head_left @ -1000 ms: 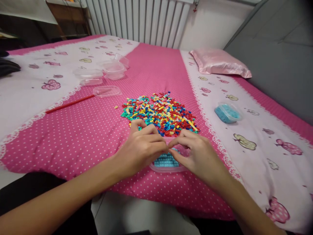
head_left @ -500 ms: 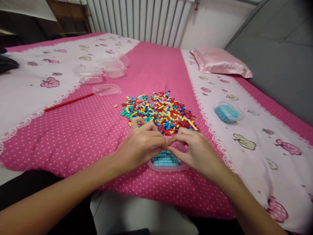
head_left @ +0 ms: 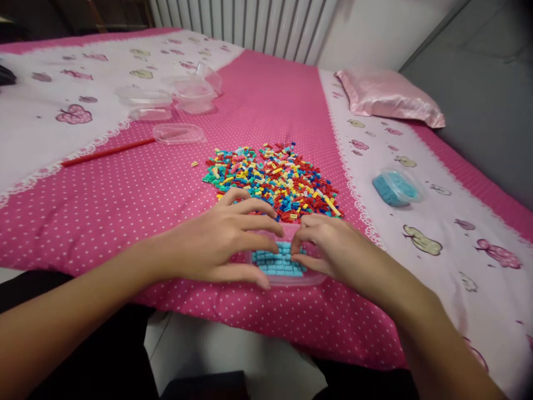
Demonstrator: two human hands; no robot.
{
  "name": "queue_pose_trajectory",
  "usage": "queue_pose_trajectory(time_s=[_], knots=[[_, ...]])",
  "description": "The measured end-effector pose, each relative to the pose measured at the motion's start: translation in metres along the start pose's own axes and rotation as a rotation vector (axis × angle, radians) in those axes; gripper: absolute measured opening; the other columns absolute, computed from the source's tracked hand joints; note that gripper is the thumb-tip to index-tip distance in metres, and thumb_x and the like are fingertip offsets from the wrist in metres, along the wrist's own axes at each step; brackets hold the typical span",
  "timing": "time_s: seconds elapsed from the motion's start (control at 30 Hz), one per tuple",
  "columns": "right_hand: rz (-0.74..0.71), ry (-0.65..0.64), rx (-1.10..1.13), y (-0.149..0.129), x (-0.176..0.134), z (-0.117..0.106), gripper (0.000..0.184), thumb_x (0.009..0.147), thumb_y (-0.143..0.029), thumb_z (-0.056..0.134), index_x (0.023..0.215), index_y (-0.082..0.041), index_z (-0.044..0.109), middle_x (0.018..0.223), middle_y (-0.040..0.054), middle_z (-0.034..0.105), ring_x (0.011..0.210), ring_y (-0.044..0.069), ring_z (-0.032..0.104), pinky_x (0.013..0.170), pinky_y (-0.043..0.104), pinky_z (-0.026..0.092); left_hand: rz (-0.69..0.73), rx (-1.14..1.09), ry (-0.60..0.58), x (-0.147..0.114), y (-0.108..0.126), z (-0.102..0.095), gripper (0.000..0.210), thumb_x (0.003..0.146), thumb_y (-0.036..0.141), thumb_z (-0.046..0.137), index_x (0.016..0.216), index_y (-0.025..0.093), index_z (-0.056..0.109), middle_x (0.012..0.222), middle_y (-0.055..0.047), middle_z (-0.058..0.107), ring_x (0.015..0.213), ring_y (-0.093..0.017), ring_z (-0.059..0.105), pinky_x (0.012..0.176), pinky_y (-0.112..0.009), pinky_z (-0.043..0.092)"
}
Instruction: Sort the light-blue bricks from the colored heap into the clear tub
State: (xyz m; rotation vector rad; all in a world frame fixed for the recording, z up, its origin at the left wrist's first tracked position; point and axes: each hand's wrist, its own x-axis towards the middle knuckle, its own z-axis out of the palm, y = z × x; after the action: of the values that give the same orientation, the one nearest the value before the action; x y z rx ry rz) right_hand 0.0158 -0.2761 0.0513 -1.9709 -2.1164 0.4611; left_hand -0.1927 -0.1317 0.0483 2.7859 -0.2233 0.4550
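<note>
Light-blue toy bricks (head_left: 283, 266) lie in rows inside a clear plastic container (head_left: 300, 280) near the bed's front edge. My left hand (head_left: 233, 239) is spread over the container's left side, its fingers apart with nothing between them. Over the right side, my right hand (head_left: 325, 244) has thumb and index finger pinched together at the bricks. Whatever lies between those fingertips is too small or hidden to make out. Just beyond both hands is a heap of small bricks (head_left: 275, 180) in red, yellow, blue, green and other colours.
A second clear container (head_left: 397, 188) holding light-blue bricks stands to the right. Several clear containers (head_left: 194, 91) and a lid (head_left: 179, 134) lie at the back left, beside a red stick (head_left: 108, 152). A pink pillow (head_left: 389, 97) rests at the back right.
My hands were together over the container; the left has moved left and opened. My right hand stays pinched, now slightly lower at the bricks. The camera view has tilted downward.
</note>
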Motion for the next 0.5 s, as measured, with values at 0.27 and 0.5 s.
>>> queue_pose_trajectory(time_s=[0.27,0.5], knots=[[0.076,-0.115,-0.168,-0.011,0.009,0.004,0.012,0.086,-0.014,0.064,0.082,-0.019,0.074,0.091,0.0106,0.066,0.088,0.027,0.063,0.076,0.041,0.044,0.039,0.012,-0.128,0.003,0.001,0.018,0.035,0.091,0.058,0.064,0.113,0.032,0.069,0.132,-0.001,0.070,0.141,-0.029,0.049,0.123,-0.049,0.015],[0.056,-0.102,-0.221,-0.010,0.008,0.009,0.006,0.087,-0.018,0.068,0.084,-0.019,0.074,0.094,0.0097,0.065,0.090,0.026,0.062,0.080,0.042,0.046,0.049,0.015,-0.106,0.003,0.002,0.020,0.028,0.085,0.052,0.075,0.102,0.030,0.075,0.122,-0.003,0.074,0.136,-0.031,0.053,0.118,-0.051,0.028]])
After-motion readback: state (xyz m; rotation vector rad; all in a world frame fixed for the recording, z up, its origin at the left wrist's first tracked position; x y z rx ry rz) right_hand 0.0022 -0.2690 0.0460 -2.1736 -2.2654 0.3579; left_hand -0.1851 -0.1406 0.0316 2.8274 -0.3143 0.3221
